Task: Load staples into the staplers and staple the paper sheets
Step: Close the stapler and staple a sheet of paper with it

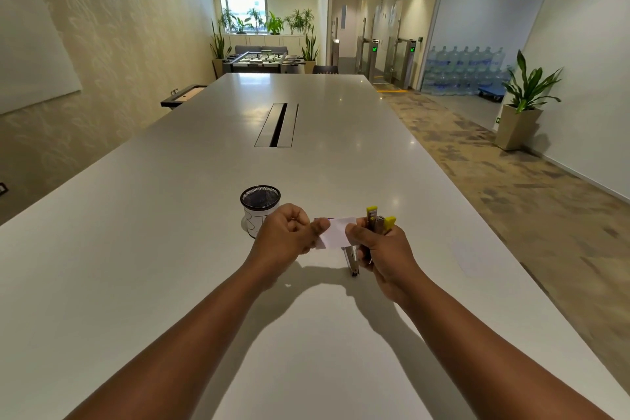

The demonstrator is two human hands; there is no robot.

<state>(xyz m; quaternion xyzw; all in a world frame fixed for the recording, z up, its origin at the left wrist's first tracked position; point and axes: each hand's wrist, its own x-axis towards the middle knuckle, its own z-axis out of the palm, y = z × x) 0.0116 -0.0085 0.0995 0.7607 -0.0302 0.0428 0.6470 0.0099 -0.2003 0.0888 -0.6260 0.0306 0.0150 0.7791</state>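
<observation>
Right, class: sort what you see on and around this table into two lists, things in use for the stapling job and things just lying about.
In use for the job:
- yellow stapler, gripped by the right hand
- small white paper slip, pinched by the left hand

Just lying about:
- black mesh cup on the white table
- table football game
- stacked water bottles
- potted plant

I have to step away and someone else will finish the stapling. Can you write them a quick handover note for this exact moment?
Left hand: pinches the left edge of a small white paper.
Right hand: grips the yellow stapler, opened up, its metal part hanging down towards the table; the thumb touches the paper's right edge.
Mesh cup: stands on the table just beyond the left hand.
Done: cannot tell whether staples are loaded.
Left: check the staples, close the stapler, staple the paper.
</observation>
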